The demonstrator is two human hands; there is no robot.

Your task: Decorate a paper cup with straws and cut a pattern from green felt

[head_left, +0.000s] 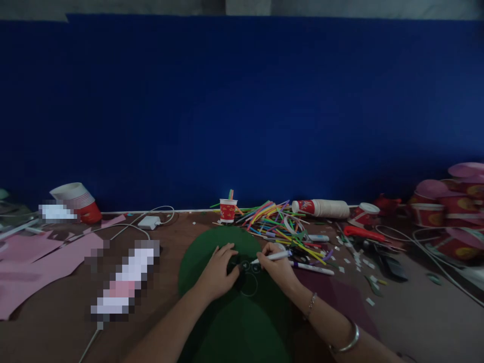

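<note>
Green sheet (204, 257) lies flat on the brown table (68, 302) straight in front of the person, with both hands resting on its middle. On the sheet, the left hand (219, 269) lies palm down with its fingers loosely spread and slightly bent, the fingertips pressing on a dark patch (what that patch is cannot be told in this dim light). Just to the right of it, still on the sheet, the right hand (278, 267) pinches a white marker (272, 256) between thumb and fingers, the tip pointing left and touching the sheet near the left fingertips. A few thin drawn circles (248, 285) show on the sheet just beneath both hands. A silver bangle (346, 343) sits on the right forearm. Beyond the sheet's far edge stands a small red cup (228, 209) with straws in it, upright. To the right of that far edge spreads a loose pile of coloured straws (276, 219). Just off the sheet's right edge lies a second marker (312, 268). Left of the sheet, well apart, pink paper (34, 262) covers the table, and a white charger (148, 222) lies beyond the sheet's far left.
</note>
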